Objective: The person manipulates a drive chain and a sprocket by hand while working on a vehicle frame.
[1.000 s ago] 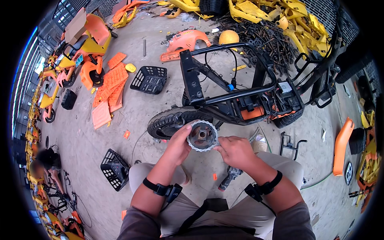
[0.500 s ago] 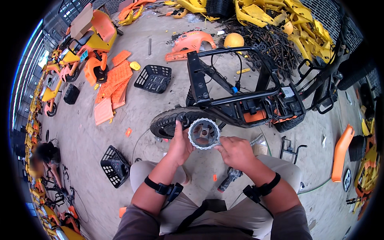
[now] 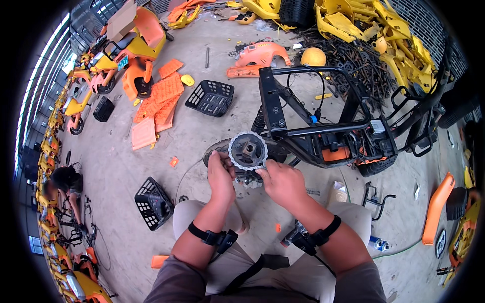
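Note:
A round sprocket with a metal chain wrapped around its rim is held up in front of me. My left hand curls at its left edge, fingers partly hidden. With thumb and finger, my right hand pinches the chain at the lower right rim. Right behind the sprocket lies the black tyre of a stripped scooter, partly covered by the sprocket and my hands. The scooter's bare black frame reaches away to the right.
Black plastic baskets stand at left and beyond the wheel. A power tool lies partly under my right forearm. Blue cans and a bent black bracket are at right. Orange panels lie far left; a person crouches at left.
The sprocket and both hands have moved away from me, so the sprocket now overlaps the scooter's wheel. My view has swung a little left.

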`<state>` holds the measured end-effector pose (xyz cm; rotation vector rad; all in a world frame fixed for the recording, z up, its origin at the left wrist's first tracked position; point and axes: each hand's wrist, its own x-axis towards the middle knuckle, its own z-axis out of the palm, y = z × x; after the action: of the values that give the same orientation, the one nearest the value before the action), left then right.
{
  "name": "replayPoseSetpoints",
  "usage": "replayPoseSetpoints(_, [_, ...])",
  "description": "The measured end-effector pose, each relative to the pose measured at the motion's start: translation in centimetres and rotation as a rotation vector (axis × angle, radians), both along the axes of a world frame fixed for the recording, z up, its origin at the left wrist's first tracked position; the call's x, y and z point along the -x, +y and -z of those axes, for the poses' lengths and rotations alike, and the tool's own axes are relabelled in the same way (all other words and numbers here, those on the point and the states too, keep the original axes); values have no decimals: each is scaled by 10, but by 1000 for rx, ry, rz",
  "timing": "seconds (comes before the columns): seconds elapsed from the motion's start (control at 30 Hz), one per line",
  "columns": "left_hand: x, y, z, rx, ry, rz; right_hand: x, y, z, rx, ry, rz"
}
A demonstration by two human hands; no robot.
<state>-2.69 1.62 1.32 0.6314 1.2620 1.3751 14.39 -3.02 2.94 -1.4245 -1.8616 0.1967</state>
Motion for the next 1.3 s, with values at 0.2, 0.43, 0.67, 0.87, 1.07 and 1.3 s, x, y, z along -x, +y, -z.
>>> replayPoseSetpoints(0.2, [-11,4,-1,-45,63,-42,-2,3,2,184,-84,60])
replayPoseSetpoints(0.43, [9,1,17,-149,465,132,10,-2,6,135,-114,-26])
replayPoseSetpoints(0.67, [-10,-5,19,-455,437,258,-25,-29,17,60,-181,-129])
replayPoseSetpoints(0.87, [-25,-24,-20,-643,571,70,-51,-47,29,37,-174,-214])
replayPoseSetpoints(1.07, [-32,-17,4,-274,-89,534,-49,-54,16,280,-29,-194])
replayPoseSetpoints(1.3, [-27,-26,2,-378,-119,701,-56,-53,11,336,-67,-189])
